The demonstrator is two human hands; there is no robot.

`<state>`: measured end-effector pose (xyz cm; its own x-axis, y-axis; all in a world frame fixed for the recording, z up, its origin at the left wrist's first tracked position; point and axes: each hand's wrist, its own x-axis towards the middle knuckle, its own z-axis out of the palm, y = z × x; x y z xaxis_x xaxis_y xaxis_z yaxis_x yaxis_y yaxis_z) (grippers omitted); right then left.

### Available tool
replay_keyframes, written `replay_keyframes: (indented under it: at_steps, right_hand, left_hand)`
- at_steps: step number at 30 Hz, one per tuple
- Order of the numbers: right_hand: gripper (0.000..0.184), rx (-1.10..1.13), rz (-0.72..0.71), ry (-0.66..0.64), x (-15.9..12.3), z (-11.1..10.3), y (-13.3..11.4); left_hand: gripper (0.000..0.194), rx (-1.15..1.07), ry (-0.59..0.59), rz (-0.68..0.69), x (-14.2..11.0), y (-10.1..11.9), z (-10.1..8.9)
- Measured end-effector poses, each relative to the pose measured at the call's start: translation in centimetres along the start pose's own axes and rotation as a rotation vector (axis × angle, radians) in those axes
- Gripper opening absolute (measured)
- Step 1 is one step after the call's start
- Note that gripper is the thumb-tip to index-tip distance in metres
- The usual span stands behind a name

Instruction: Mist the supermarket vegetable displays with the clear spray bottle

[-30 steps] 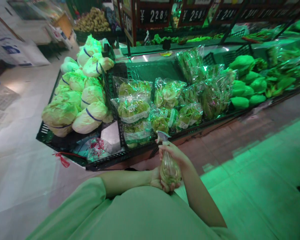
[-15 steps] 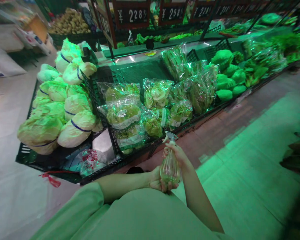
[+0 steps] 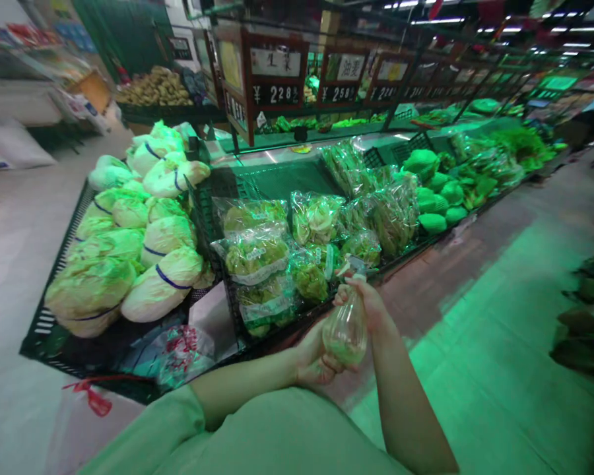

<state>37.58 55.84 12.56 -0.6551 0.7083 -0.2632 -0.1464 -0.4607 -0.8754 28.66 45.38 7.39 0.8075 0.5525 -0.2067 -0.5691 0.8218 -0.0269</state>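
Note:
A clear ribbed spray bottle (image 3: 345, 330) with some liquid inside is held upright, slightly tilted, in front of my body. My right hand (image 3: 367, 300) is closed around its neck, just under the trigger head. Cupped beneath the bottle, my left hand (image 3: 317, 359) grips its lower part, with the fingertips partly hidden behind it. Just beyond the bottle lie bagged lettuces (image 3: 309, 274) in a black crate. To the left is a heap of Chinese cabbages (image 3: 161, 284) with blue bands.
A plastic bag with red print (image 3: 183, 349) lies in the near crate corner. Price signs (image 3: 277, 95) hang over the stall. Netted green vegetables (image 3: 430, 191) and leafy bundles stretch to the right. Potatoes (image 3: 153, 86) are piled at the back left. Tiled floor (image 3: 499, 310) borders the stall.
The view has tilted up, so the stall sits lower and more of the signs show. Both hands keep hold of the spray bottle, which has shifted slightly right in view.

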Motion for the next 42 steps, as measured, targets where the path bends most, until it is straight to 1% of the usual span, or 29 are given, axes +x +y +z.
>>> replay_keyframes:
  at_steps: [2,4,7,9,11,13,15,17,20,22,26,29,34,38,42]
  right_hand:
    - [0.026,0.017,-0.05,-0.06,1.6,2.4,-1.9]
    - [0.028,-0.052,-0.08,-0.1,3.2,5.2,-3.4]
    - [0.025,-0.195,-0.09,-0.215,5.4,9.6,-4.6]
    - [0.019,-0.275,-0.077,-0.293,6.7,12.4,-4.5]
    - [0.013,-0.335,-0.053,-0.36,7.7,14.5,-3.8]
    - [0.013,-0.395,-0.022,-0.418,8.4,16.0,-2.9]
    - [0.015,-0.443,0.01,-0.432,8.9,16.7,-2.2]
    - [0.016,-0.457,0.021,-0.393,9.1,16.8,-1.9]
    - [0.016,-0.435,-0.024,-0.319,9.3,16.3,-2.2]
    - [0.016,-0.413,-0.056,-0.284,9.3,15.6,-2.6]
    - [0.016,-0.354,-0.058,-0.182,9.1,13.8,-3.4]
    - [0.016,-0.262,-0.063,-0.113,8.0,12.2,-3.5]
    - [0.025,-0.099,-0.098,-0.024,5.5,9.8,-3.1]
    - [0.025,-0.07,-0.091,-0.009,5.0,7.8,-2.3]
    - [0.021,-0.064,-0.011,-0.023,6.0,5.5,-0.7]
  left_hand:
    - [0.059,0.019,-0.002,0.095,-1.8,0.9,1.4]
    - [0.06,0.035,-0.02,0.19,-3.5,1.8,2.5]
    - [0.058,0.019,-0.09,0.347,-6.0,2.7,3.1]
    - [0.056,-0.013,-0.131,0.434,-7.4,2.9,2.9]
    - [0.053,-0.041,-0.156,0.499,-8.5,2.9,2.5]
    - [0.05,-0.066,-0.164,0.546,-9.2,2.7,2.0]
    - [0.048,-0.087,-0.166,0.573,-9.7,2.7,1.6]
    - [0.046,-0.086,-0.169,0.564,-10.0,2.9,1.5]
    - [0.048,-0.039,-0.169,0.508,-10.1,3.6,1.6]
    - [0.049,-0.002,-0.159,0.462,-10.0,4.2,1.9]
    - [0.048,0.04,-0.1,0.397,-9.3,5.0,2.4]
    - [0.047,0.083,-0.041,0.349,-8.7,5.0,2.4]
    - [0.045,0.105,-0.045,0.206,-7.5,4.6,1.9]
    - [0.046,0.062,-0.014,0.148,-6.0,4.2,1.2]
    - [0.047,-0.027,0.012,0.14,-4.2,3.6,-0.1]
